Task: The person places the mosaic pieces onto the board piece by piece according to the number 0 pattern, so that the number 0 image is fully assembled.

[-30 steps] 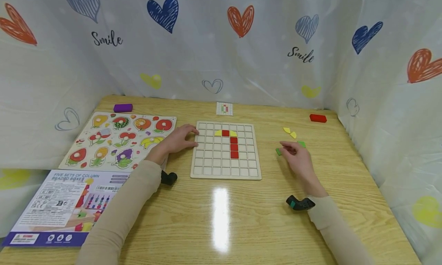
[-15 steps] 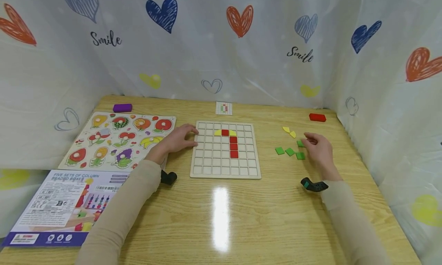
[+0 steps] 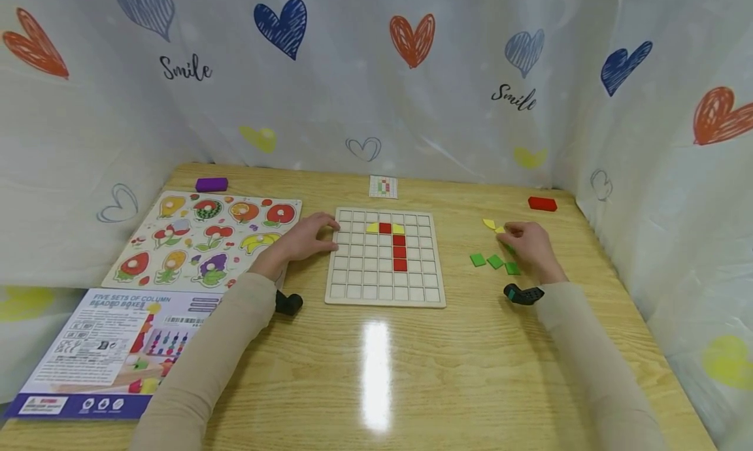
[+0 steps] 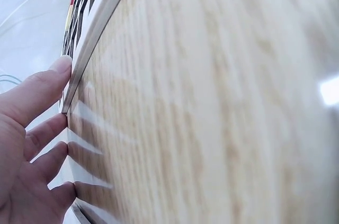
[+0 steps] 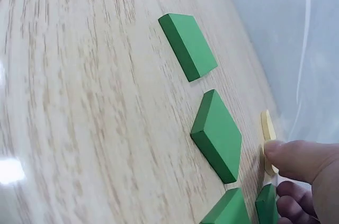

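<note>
A wooden grid board [image 3: 353,287] lies mid-table with a red column and two yellow pieces set in its squares. My left hand [image 3: 326,232] rests flat against the board's left edge, its fingers [image 4: 37,91] straight along the rim [image 4: 95,28]. My right hand [image 3: 507,232] is to the right of the board, over loose pieces. Its thumb [image 5: 296,160] presses the edge of a yellow piece [image 5: 267,128] while the other fingers curl beside it. A second yellow piece [image 3: 489,223] lies just left. Three green tiles [image 3: 495,261] sit below the hand; the nearest green tile [image 5: 217,134] is close to the thumb.
A fruit peg puzzle [image 3: 206,238] and a printed box [image 3: 106,346] lie at the left. A purple block [image 3: 211,184] and a red block [image 3: 542,204] sit at the far corners, with a small pattern card [image 3: 383,186] behind the board. Heart-print curtains close in three sides.
My right hand moved from the green tiles back and right, then up to the yellow pieces. The green tiles now lie uncovered. The left hand stayed put.
</note>
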The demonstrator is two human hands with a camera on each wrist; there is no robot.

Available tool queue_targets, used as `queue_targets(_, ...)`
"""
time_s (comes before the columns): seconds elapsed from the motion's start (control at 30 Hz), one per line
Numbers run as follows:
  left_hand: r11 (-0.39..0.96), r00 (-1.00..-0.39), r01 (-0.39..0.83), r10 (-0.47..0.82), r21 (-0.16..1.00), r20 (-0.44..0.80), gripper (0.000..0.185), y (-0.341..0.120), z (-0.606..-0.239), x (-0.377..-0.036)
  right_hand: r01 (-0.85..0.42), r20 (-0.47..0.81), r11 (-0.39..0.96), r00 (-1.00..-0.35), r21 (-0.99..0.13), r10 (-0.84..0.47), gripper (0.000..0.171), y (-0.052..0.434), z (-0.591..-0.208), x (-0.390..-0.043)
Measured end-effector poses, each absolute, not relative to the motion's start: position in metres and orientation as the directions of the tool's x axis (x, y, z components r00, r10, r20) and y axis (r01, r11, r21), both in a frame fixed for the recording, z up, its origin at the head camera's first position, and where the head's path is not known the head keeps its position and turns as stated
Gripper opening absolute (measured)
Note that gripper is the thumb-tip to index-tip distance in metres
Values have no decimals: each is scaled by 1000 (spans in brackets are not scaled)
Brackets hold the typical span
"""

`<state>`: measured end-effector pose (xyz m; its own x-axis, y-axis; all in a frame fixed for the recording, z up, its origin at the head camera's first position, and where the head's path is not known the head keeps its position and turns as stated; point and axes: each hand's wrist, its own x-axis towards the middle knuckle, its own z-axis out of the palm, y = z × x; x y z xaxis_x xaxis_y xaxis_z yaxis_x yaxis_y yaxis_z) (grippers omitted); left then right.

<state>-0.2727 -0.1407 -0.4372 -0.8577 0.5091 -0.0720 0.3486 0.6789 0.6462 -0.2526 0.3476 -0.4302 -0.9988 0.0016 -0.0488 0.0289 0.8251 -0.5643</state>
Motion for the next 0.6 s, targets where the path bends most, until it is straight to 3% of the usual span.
queue_targets(0.17, 678, -856, 360, 514, 641, -63, 42, -141, -439, -273, 36, -72, 818, -997, -574, -6, 42, 344, -432, -256)
queue_targets(0.6, 682, -855, 361, 515, 636, -67, 42, -141, -439, -273, -148, 82, 859, -989, -490, -124, 26, 328, -437, -255)
